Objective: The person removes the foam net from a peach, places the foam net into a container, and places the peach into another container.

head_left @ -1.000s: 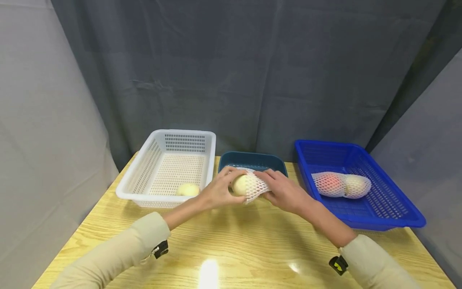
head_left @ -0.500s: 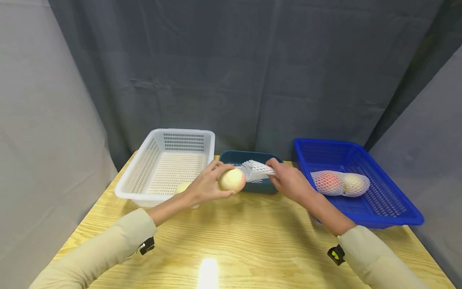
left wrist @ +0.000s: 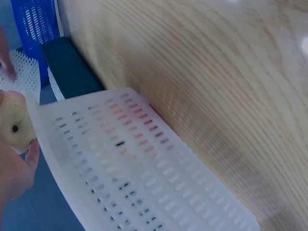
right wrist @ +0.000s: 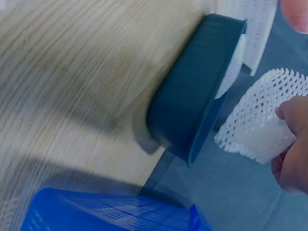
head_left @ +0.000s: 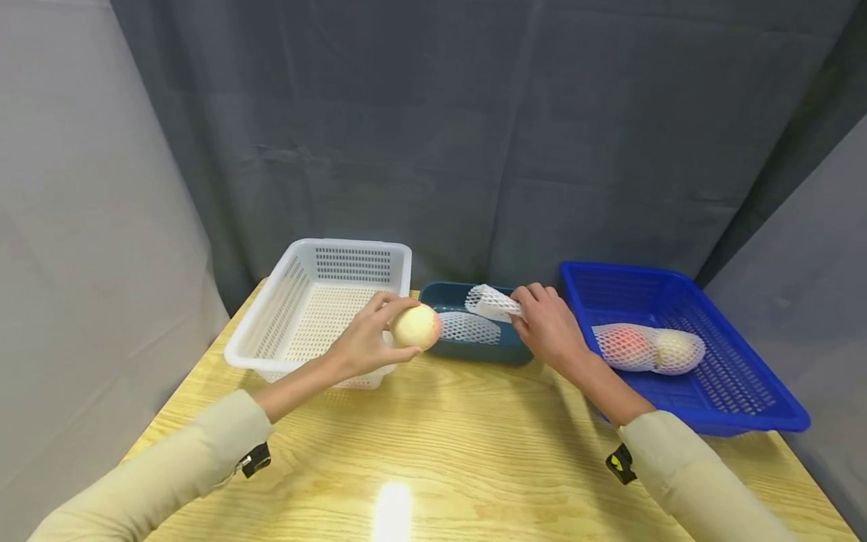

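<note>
My left hand (head_left: 366,339) holds a bare, pale yellow peach (head_left: 416,328) with a pink blush, thumb below and fingers above, at the white basket's right side. Its dark stem hollow shows on the peach (left wrist: 17,121) in the left wrist view. Over the teal box (head_left: 484,352), my right hand (head_left: 550,327) pinches one end of a white foam net sleeve (head_left: 493,302). The sleeve (right wrist: 264,115) spreads open at its free end in the right wrist view. Another foam net (head_left: 467,329) lies in the teal box.
At left stands a white slotted basket (head_left: 233,355); a reddish shape shows through its wall (left wrist: 139,125) in the left wrist view. On the right, a blue basket (head_left: 765,418) holds two netted peaches (head_left: 623,343). A grey curtain (head_left: 379,135) hangs behind the wooden table (head_left: 460,444).
The foam net has come off the peach it partly covered. My left hand has drawn the peach leftward, while my right hand has moved the net right and up, over the teal box.
</note>
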`<state>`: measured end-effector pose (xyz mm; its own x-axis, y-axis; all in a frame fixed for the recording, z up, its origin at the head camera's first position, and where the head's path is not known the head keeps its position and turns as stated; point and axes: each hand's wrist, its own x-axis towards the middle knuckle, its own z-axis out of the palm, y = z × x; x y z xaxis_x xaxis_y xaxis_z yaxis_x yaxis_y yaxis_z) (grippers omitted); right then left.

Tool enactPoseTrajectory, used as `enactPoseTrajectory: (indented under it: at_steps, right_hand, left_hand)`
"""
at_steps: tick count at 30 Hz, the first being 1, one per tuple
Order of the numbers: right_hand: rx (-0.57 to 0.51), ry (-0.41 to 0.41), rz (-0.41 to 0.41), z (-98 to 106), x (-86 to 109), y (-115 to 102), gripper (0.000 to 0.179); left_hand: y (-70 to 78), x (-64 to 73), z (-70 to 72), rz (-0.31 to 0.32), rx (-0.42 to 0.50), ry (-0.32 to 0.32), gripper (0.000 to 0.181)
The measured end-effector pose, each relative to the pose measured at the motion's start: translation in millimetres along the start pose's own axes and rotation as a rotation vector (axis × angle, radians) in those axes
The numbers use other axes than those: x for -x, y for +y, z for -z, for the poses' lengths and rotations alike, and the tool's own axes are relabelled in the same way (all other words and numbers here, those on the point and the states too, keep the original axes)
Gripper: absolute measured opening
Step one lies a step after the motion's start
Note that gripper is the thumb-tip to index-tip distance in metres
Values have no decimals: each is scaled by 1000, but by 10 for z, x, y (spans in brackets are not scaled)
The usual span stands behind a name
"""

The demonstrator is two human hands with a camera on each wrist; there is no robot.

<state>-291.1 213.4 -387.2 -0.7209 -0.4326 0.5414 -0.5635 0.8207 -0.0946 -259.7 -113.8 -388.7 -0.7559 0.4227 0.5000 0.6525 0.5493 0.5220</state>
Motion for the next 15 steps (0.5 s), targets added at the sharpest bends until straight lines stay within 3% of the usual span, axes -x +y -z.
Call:
enactPoseTrajectory:
  at_steps: [7,15]
  right_hand:
    - [62,14,-14,-161,15,88,20]
    - [109,65,-3,-317,10,190,18]
  left_hand:
    - [-51,44,128,65,13,-8,68]
    - [-142,99,259,69,-29,13,68]
